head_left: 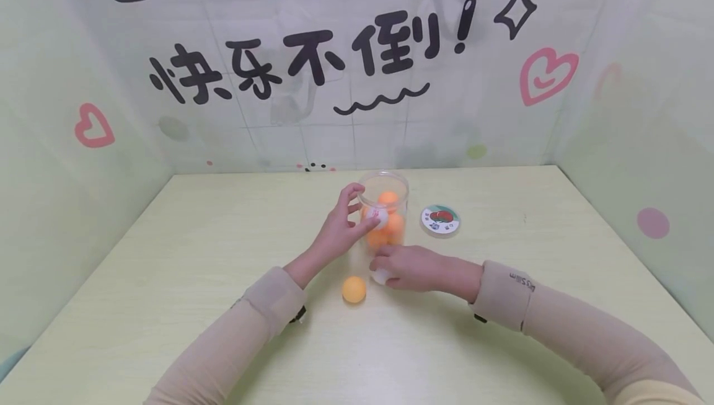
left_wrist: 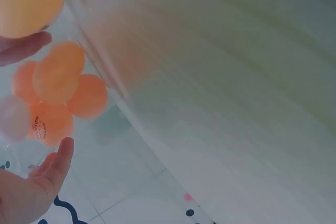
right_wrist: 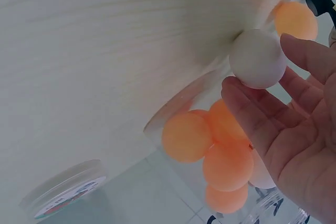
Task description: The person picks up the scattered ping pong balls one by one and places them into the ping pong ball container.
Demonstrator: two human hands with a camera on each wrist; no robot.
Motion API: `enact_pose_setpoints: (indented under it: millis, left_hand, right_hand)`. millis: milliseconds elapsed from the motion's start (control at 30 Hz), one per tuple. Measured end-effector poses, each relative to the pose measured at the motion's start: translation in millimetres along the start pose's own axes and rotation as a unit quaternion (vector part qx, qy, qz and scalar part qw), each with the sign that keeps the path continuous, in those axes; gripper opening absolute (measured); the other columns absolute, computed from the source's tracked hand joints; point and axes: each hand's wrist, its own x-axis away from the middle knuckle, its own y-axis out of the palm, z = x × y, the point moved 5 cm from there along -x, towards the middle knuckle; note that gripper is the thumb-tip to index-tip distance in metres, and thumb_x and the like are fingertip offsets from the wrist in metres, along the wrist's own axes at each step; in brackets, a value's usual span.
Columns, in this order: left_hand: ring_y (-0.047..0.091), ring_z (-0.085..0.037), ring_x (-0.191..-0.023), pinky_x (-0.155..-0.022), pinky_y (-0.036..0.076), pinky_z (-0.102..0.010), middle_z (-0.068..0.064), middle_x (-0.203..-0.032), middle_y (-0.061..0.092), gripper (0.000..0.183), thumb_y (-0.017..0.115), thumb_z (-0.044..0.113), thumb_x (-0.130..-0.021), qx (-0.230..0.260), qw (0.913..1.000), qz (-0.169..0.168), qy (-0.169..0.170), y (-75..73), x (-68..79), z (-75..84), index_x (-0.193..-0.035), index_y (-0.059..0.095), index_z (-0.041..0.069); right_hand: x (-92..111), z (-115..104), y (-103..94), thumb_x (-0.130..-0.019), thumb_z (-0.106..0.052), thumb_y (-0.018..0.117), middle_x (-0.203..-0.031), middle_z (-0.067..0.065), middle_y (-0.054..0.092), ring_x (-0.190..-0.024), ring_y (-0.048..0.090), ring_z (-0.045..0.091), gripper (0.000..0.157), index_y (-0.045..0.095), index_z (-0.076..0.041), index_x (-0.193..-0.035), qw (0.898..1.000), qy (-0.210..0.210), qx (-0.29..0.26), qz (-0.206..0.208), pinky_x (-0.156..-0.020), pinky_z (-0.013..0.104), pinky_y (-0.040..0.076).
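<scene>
A clear plastic jar [head_left: 406, 193] stands upright on the table, holding several orange ping-pong balls [head_left: 394, 225] and a white one [head_left: 377, 216] with red print. My left hand [head_left: 341, 224] grips the jar from its left side, thumb across the front and fingers near the rim. Just in front of the jar, my right hand [head_left: 415, 268] pinches a white ping-pong ball [right_wrist: 257, 59] between thumb and fingers, low over the table. A loose yellow-orange ping-pong ball [head_left: 354, 289] lies on the table, left of the right hand.
A round lid [head_left: 440, 220] with a printed label lies flat to the right of the jar. Behind the pale wooden table [head_left: 234, 231] hangs a white printed sheet [head_left: 312, 138] with black characters. Pale walls rise on both sides.
</scene>
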Motion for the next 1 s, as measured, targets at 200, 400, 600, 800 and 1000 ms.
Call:
enact_pose_setpoints:
  millis: [200,400,600,800,1000]
  left_hand:
    - [0.040,-0.034,-0.127,-0.094,0.040,-0.050,-0.013,-0.146,0.028,0.058,0.061,0.019,-0.089,0.004,0.9999,-0.007,-0.007,-3.2,-7.8,-9.0,-0.132,0.025,0.009]
    - [0.041,-0.028,-0.127,-0.094,0.040,-0.049,0.000,-0.145,0.029,0.061,0.064,0.028,-0.086,0.015,0.9999,-0.005,-0.004,-3.1,-25.9,-40.4,-0.133,0.025,0.020]
    - [0.042,-0.027,-0.126,-0.089,0.045,-0.043,0.003,-0.143,0.029,0.063,0.064,0.032,-0.086,0.009,0.9999,0.000,0.013,-5.9,-32.5,-47.1,-0.134,0.025,0.023]
    - [0.043,-0.029,-0.126,-0.089,0.044,-0.045,0.003,-0.143,0.031,0.061,0.064,0.029,-0.086,0.012,0.9998,0.002,0.014,-7.0,-33.3,-46.4,-0.133,0.026,0.022]
    - [0.042,-0.029,-0.126,-0.089,0.044,-0.045,0.003,-0.144,0.029,0.062,0.063,0.030,-0.086,0.014,0.9998,-0.003,0.011,-7.4,-32.7,-44.4,-0.134,0.025,0.022]
  right_hand:
    - [-3,4,4.6,-0.080,-0.007,0.067,-0.102,0.006,0.054,-0.076,0.052,0.014,0.030,0.061,-0.008,-0.110,1.000,0.006,-0.009,-0.006,-0.067,0.020,0.047]
    - [-7,11,4.5,-0.079,-0.005,0.067,-0.101,0.006,0.056,-0.083,0.054,0.015,0.028,0.062,-0.006,-0.107,1.000,0.008,-0.017,0.010,-0.072,0.021,0.048]
    - [-8,17,-2.4,-0.078,-0.005,0.068,-0.103,0.006,0.059,-0.089,0.056,0.017,0.028,0.062,-0.005,-0.106,0.999,0.010,-0.028,0.029,-0.077,0.024,0.049]
    - [-3,25,-9.7,-0.078,-0.004,0.069,-0.102,0.005,0.059,-0.086,0.056,0.017,0.029,0.061,-0.005,-0.105,0.997,0.015,-0.053,0.046,-0.075,0.024,0.049]
    - [3,28,-20.3,-0.077,-0.003,0.069,-0.101,0.006,0.058,-0.084,0.056,0.017,0.031,0.061,-0.004,-0.107,0.996,0.013,-0.064,0.069,-0.072,0.023,0.050]
